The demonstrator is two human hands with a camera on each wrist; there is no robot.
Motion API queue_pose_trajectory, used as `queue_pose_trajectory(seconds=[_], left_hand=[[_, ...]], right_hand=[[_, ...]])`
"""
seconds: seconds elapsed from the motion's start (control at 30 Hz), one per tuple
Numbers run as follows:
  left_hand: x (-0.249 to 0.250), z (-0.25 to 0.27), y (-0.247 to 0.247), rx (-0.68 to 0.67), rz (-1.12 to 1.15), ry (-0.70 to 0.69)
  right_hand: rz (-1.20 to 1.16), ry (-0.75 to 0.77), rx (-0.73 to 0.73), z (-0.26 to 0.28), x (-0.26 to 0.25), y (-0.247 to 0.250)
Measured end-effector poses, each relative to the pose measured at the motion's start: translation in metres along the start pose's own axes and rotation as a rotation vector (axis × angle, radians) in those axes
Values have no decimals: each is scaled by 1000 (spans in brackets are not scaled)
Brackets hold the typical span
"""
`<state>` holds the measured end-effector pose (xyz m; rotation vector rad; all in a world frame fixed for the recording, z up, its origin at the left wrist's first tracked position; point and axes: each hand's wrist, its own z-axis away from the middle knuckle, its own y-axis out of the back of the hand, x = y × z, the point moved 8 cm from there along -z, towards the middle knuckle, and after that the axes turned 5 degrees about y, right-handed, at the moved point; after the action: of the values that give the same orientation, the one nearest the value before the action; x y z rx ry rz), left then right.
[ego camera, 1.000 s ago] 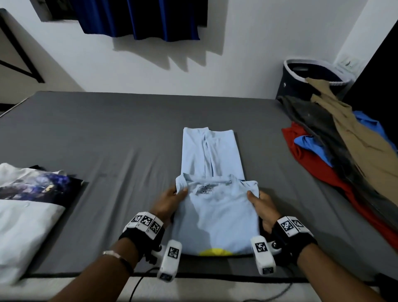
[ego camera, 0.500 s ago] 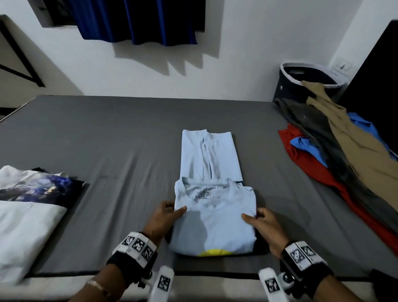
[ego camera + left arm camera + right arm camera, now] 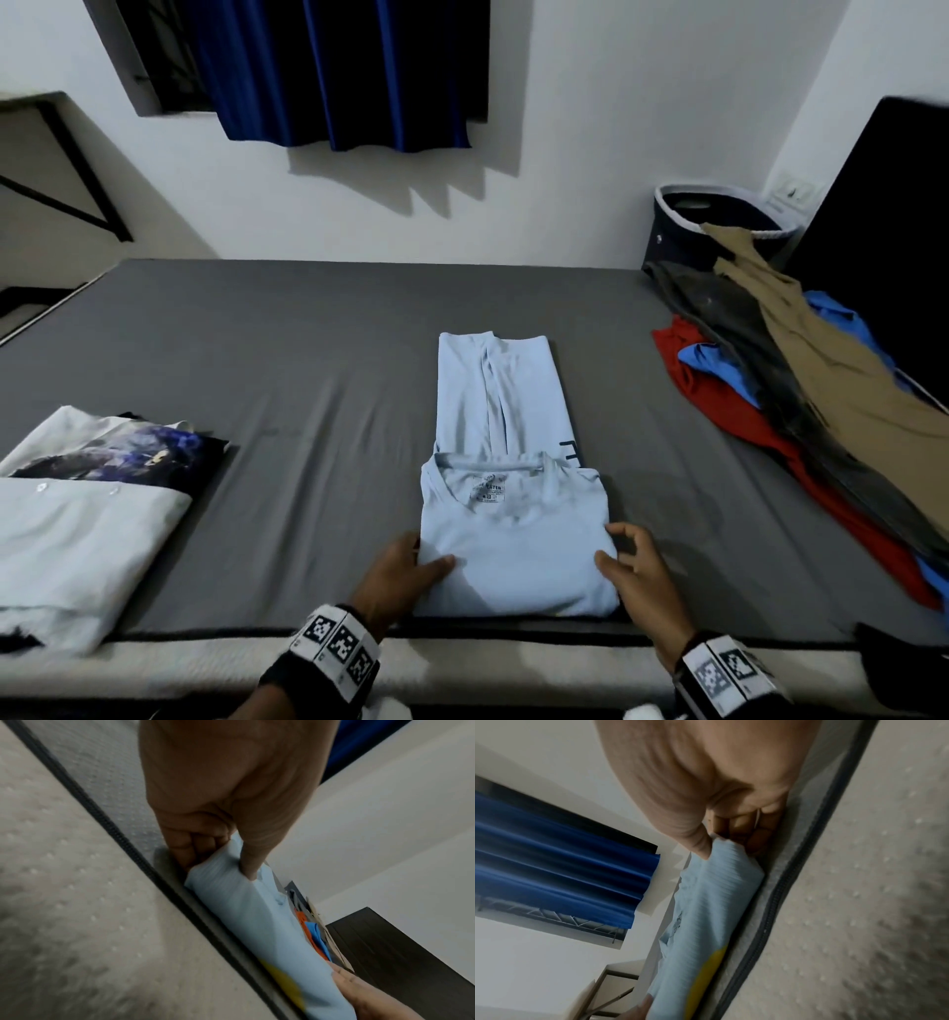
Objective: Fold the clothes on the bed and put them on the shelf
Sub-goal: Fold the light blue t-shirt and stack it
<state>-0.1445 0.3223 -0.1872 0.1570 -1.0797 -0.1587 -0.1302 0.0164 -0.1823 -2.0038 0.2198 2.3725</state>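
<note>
Pinching the pale blue T-shirt (image 3: 513, 545) at the bed's (image 3: 318, 370) near edge: left hand (image 3: 398, 570) thumb on top, fingers tucked under the left side; right hand (image 3: 634, 565) likewise on the right side. Folded once, collar half lying over the lower half. Next, probably carrying the near half over onto the far strip, keeping edges square. Unfolded pile (image 3: 801, 390) waiting at the right edge. Shelf not identifiable; fingertips under the cloth hidden.

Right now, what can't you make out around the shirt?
- Shelf: in no view.
- Shirt underside and the fingers beneath it: head view, covered by the fabric.
- Label print: head view, too small to read.
- Left hand, right hand: wrist views blurred.
- Clothes pile: cut off by the right edge.
</note>
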Motion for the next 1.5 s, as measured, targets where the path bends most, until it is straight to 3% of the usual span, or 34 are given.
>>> queue_pose_trajectory(seconds=[0.2,0.37,0.47,0.63,0.8,0.9,1.03,1.27,1.37,1.5], left_hand=[[-1,12,-7,-14,190,9],[3,13,-4,51,191,-11],[-4,8,-1,119,152,17],[6,4,1,112,112,-25],[-5,3,7,164,-199,43],[-7,7,7,219,-243,27],[-3,10,5,284,-490,-34],[2,0,5,191,-62,131],[13,-4,6,109,-113,130],[19,-33,24,158,-111,140]], right_hand=[[19,45,-76,10,-3,-8],[36,82,20,4,-11,2],[60,14,-6,3,3,-2],[45,29,71,0,2,6],[119,-20,91,1,17,5],[161,-7,132,1,18,10],[187,-94,93,10,24,6],[352,-152,64,3,4,7],[386,-141,56,-18,13,9],[377,-104,25,-42,8,4]])
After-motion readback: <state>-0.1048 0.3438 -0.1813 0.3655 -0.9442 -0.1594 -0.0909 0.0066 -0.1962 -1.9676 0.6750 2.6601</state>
